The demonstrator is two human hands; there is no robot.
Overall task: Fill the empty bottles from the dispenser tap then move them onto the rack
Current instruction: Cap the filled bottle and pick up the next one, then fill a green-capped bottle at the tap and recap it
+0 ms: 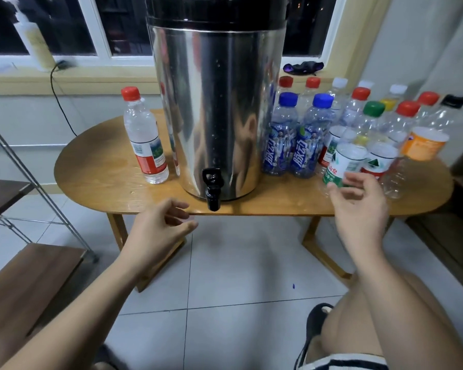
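Note:
A steel dispenser point(217, 108) stands mid-table, its black tap point(212, 188) hanging over the front edge. Left of it is a red-capped bottle point(145, 137) holding water. To the right crowd several empty bottles, among them two blue-capped ones point(278, 137) and a green-labelled one point(342, 166) nearest the front. My right hand point(358, 206) hovers with relaxed fingers just in front of that green-labelled bottle, holding nothing. My left hand point(161, 225) hangs loosely curled below the table edge, left of the tap, empty.
The wooden table point(99, 180) has an oval top. A metal-framed rack with wooden shelves point(24, 279) stands at the left. A pump bottle point(35, 41) and a black cable sit on the windowsill. My knee and sandal are at the lower right.

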